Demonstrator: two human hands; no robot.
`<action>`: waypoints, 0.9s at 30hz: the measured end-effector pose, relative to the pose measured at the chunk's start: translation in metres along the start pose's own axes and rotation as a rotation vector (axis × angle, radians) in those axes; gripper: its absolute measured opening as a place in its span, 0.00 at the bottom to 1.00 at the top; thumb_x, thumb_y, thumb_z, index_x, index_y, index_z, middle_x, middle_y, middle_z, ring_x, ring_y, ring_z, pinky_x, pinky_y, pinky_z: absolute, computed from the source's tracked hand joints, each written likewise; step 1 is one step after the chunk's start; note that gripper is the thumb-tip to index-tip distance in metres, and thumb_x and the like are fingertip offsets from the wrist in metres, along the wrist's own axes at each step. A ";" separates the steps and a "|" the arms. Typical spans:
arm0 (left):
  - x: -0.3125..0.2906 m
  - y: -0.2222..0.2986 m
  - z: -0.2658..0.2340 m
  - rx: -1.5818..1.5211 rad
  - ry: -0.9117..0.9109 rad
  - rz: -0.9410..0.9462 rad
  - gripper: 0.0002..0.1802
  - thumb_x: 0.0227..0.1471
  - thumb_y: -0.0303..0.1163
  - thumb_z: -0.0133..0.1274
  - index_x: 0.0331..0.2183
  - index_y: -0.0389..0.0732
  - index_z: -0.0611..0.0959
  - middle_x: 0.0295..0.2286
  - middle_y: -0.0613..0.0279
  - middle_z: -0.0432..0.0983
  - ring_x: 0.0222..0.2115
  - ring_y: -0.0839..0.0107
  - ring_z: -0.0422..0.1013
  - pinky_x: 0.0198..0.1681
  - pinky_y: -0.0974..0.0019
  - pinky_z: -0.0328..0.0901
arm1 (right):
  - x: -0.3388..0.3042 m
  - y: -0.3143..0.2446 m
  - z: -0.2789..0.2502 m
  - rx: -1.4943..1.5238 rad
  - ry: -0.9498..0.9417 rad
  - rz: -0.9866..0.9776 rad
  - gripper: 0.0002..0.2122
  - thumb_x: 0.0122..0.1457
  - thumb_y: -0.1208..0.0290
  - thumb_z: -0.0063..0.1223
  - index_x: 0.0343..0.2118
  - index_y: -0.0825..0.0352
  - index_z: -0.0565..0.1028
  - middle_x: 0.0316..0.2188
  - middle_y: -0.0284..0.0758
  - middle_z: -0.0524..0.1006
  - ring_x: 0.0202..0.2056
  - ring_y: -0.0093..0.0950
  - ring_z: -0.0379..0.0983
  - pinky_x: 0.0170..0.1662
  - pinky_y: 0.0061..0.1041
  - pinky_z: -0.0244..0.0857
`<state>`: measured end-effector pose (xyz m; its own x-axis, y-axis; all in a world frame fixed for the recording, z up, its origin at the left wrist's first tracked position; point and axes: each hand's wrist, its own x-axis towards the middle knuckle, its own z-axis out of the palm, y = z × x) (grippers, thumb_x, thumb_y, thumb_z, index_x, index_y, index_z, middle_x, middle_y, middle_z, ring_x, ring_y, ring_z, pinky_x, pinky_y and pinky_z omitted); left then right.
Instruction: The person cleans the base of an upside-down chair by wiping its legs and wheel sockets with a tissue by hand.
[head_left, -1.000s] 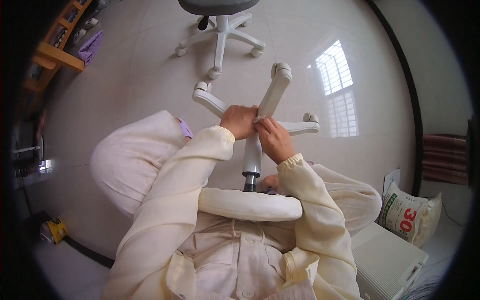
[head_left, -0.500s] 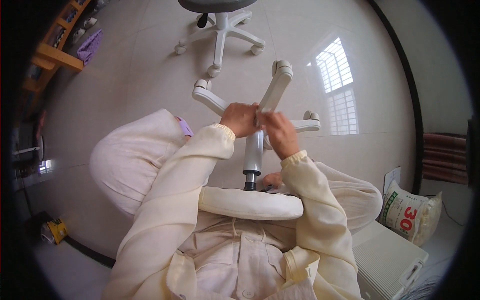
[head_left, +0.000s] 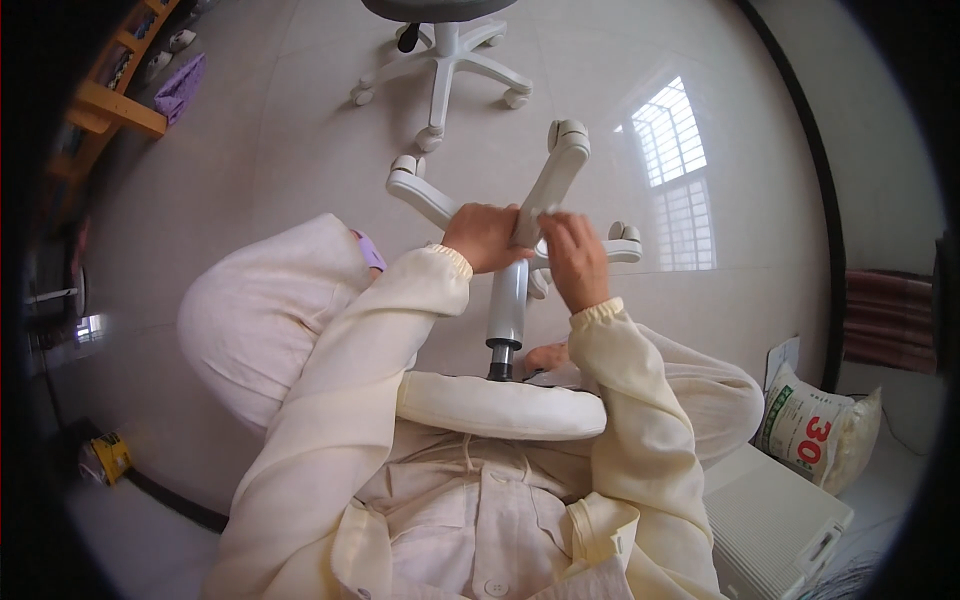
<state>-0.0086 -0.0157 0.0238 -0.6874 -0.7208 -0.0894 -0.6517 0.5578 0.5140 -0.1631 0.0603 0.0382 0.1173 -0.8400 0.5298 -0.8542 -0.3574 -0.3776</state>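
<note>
A swivel stool lies tipped on its side before me. Its round cream seat point(head_left: 500, 408) rests against my lap, and its grey metal column point(head_left: 508, 305) points away from me. At the far end is the white five-star chair base point(head_left: 555, 182) with casters. My left hand point(head_left: 485, 238) is closed around the base near its hub, where the column meets it. My right hand point(head_left: 578, 258) has its fingers bent against the edge of the upward leg; its thumb is slightly blurred. Both hands partly cover the hub.
Another stool on casters point(head_left: 440, 85) stands upright ahead. A wooden rack point(head_left: 115, 108) with a purple cloth point(head_left: 180, 90) is at far left. On the right are a ribbed white case point(head_left: 775, 520) and a printed sack point(head_left: 815, 425). A yellow package point(head_left: 110, 455) lies at left.
My right hand has shifted rightward from the hub to the side of the upward leg. My left hand keeps its hold, and the tipped stool has barely moved.
</note>
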 end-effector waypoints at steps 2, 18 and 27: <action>0.003 0.001 0.001 0.001 0.017 0.008 0.24 0.39 0.48 0.59 0.32 0.39 0.76 0.24 0.55 0.77 0.28 0.55 0.74 0.35 0.56 0.68 | -0.019 0.003 0.003 0.005 -0.184 -0.106 0.11 0.43 0.78 0.50 0.34 0.67 0.72 0.33 0.34 0.70 0.34 0.32 0.69 0.34 0.29 0.67; 0.003 -0.001 0.002 0.013 -0.052 -0.009 0.22 0.39 0.47 0.60 0.31 0.39 0.77 0.24 0.55 0.77 0.28 0.55 0.74 0.35 0.56 0.67 | 0.006 0.006 -0.004 -0.170 -0.012 -0.160 0.20 0.45 0.78 0.51 0.45 0.72 0.72 0.40 0.34 0.69 0.33 0.30 0.69 0.33 0.28 0.67; -0.001 -0.006 0.001 -0.079 -0.005 0.049 0.20 0.38 0.46 0.59 0.29 0.40 0.78 0.24 0.56 0.77 0.27 0.55 0.74 0.32 0.56 0.67 | 0.055 -0.004 -0.025 -0.167 -0.001 -0.100 0.15 0.45 0.79 0.51 0.40 0.69 0.72 0.34 0.32 0.67 0.34 0.30 0.69 0.32 0.27 0.67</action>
<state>-0.0049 -0.0180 0.0199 -0.7193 -0.6916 -0.0665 -0.5902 0.5578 0.5835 -0.1664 0.0256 0.0881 0.2062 -0.8041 0.5576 -0.9105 -0.3664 -0.1917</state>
